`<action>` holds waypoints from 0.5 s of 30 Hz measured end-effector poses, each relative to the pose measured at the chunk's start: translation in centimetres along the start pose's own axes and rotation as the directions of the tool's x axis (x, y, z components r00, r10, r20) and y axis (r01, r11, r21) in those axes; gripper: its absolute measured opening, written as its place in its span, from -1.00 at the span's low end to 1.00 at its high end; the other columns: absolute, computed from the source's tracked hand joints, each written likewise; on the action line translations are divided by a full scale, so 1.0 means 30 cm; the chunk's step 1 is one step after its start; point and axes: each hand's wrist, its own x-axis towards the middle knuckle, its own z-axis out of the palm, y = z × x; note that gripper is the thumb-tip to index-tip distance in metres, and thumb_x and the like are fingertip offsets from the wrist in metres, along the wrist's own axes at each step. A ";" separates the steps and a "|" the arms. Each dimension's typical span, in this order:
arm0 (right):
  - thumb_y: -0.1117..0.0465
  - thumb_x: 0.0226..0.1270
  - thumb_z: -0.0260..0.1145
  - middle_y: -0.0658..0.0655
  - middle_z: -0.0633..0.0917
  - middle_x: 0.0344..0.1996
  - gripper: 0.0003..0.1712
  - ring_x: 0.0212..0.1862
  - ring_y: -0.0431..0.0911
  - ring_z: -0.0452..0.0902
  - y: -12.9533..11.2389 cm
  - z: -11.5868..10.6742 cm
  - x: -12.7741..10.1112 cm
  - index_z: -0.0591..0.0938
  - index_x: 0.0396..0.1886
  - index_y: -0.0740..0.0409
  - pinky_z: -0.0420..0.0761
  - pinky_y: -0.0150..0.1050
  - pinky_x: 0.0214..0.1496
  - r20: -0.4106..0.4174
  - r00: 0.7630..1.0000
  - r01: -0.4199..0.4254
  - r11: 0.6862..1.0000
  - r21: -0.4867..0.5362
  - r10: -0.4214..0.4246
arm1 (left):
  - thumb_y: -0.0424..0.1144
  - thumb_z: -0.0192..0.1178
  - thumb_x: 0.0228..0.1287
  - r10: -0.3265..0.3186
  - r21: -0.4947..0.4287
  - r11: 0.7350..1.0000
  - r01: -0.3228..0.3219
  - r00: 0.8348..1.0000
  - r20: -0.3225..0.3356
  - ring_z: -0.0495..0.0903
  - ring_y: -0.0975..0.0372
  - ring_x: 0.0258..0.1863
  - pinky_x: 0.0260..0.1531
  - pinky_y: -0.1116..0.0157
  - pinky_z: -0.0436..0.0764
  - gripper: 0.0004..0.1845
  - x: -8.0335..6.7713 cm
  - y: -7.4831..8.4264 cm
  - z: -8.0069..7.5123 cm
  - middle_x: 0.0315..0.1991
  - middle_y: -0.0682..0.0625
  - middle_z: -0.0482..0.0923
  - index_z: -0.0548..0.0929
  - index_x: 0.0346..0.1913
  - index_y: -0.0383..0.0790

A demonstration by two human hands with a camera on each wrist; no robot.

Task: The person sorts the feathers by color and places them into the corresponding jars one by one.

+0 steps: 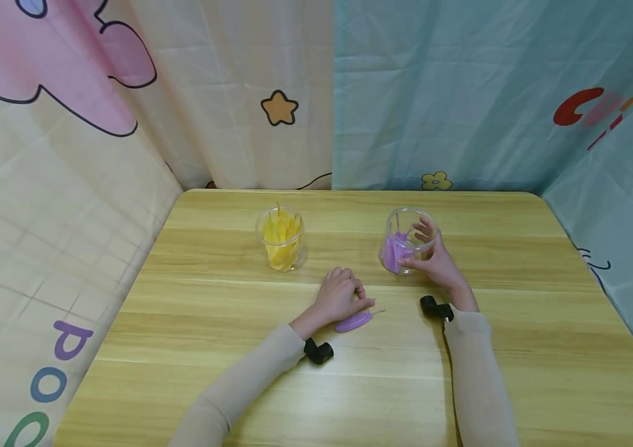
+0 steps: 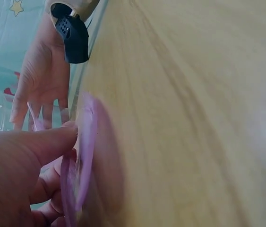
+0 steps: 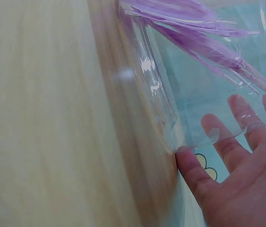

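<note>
My left hand (image 1: 340,297) is low over the middle of the table with its fingers curled. In the left wrist view its thumb and fingers pinch at a purple feather (image 2: 89,146); the exact contact is partly hidden by the thumb. From the head view, the purple feather (image 1: 354,321) is beside the thumb, its thin quill pointing right. My right hand (image 1: 436,261) grips a clear glass cup (image 1: 412,214) from its right side, thumb in front and fingers behind. Several purple feathers (image 3: 203,42) lean inside that cup.
A second clear cup (image 1: 297,264) holding several yellow feathers (image 1: 281,233) stands at the back left of the wooden table (image 1: 210,248). Printed curtains (image 1: 227,124) hang along the table's back and sides. Both wrists wear black cameras (image 1: 318,352).
</note>
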 end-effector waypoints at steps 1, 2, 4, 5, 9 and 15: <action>0.52 0.05 0.40 0.43 0.05 0.36 0.11 0.37 0.36 -0.13 0.000 0.000 0.000 -0.12 0.45 0.19 -0.11 0.31 0.30 0.001 1.000 -0.001 1.000 0.000 0.001 | 0.21 0.26 0.13 -0.002 -0.009 1.000 0.002 1.000 0.001 0.25 0.25 -0.35 -0.27 0.34 0.25 -0.70 0.001 -0.001 0.000 -0.36 0.15 0.39 0.63 -0.54 0.12; 0.52 0.05 0.39 0.43 0.05 0.36 0.11 0.37 0.36 -0.13 -0.001 0.000 0.000 -0.12 0.45 0.19 -0.11 0.30 0.31 0.002 1.000 0.000 1.000 0.001 0.000 | 0.21 0.26 0.13 -0.005 -0.019 1.000 0.005 1.000 0.000 0.25 0.25 -0.35 -0.27 0.34 0.25 -0.70 0.001 -0.003 -0.001 -0.35 0.15 0.40 0.63 -0.53 0.12; 0.53 0.05 0.39 0.43 0.04 0.36 0.11 0.37 0.36 -0.13 -0.002 0.000 0.000 -0.12 0.44 0.20 -0.12 0.29 0.31 0.004 1.000 0.002 1.000 0.004 -0.002 | 0.20 0.24 0.15 -0.012 -0.046 0.999 0.012 1.000 0.000 0.26 0.26 -0.34 -0.26 0.35 0.26 -0.71 0.004 -0.004 -0.005 -0.34 0.16 0.41 0.64 -0.51 0.11; 0.54 0.05 0.39 0.43 0.04 0.36 0.11 0.37 0.36 -0.13 -0.002 0.000 0.000 -0.12 0.44 0.21 -0.12 0.29 0.31 0.004 1.000 0.004 1.000 0.004 -0.004 | 0.20 0.23 0.16 -0.017 -0.063 0.998 0.017 1.000 -0.002 0.26 0.26 -0.33 -0.26 0.35 0.26 -0.71 0.005 -0.005 -0.008 -0.33 0.16 0.41 0.64 -0.50 0.10; 0.54 0.05 0.39 0.44 0.05 0.35 0.11 0.36 0.37 -0.12 -0.004 0.000 0.000 -0.12 0.44 0.23 -0.09 0.31 0.30 0.000 1.000 0.004 1.000 -0.005 -0.004 | 0.17 0.21 0.21 -0.029 -0.151 0.988 0.027 0.999 -0.017 0.27 0.26 -0.30 -0.25 0.35 0.28 -0.72 0.017 0.001 -0.029 -0.29 0.15 0.41 0.62 -0.48 0.08; 0.55 0.06 0.37 0.44 0.04 0.35 0.10 0.36 0.37 -0.13 0.000 0.000 0.000 -0.13 0.44 0.24 -0.10 0.31 0.30 0.003 1.000 0.003 1.000 0.002 -0.003 | 0.08 0.17 0.29 -0.041 -0.280 0.960 0.022 0.997 -0.062 0.29 0.25 -0.25 -0.21 0.32 0.29 -0.73 0.053 0.019 -0.066 -0.28 0.12 0.41 0.65 -0.38 -0.03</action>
